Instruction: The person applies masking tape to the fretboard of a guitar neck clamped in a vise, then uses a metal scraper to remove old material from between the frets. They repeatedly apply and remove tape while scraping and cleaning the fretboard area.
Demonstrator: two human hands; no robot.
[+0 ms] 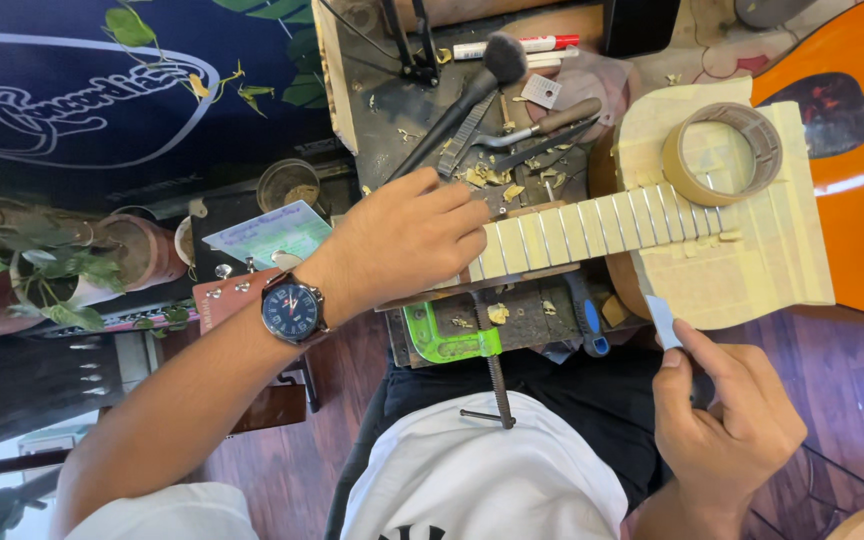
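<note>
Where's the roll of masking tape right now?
In the head view, upper right: the tape roll lies flat on the masked guitar body, just past the end of the taped fretboard.

An orange acoustic guitar (857, 200) lies flat across a workbench, its neck (592, 228) pointing left. Pale masking tape covers the fretboard between the frets and the body around the soundhole. A roll of tape (722, 152) rests on the taped body over the soundhole. A small, thin, light blue-grey strip (663, 321) stands tilted just below the taped body.
</note>
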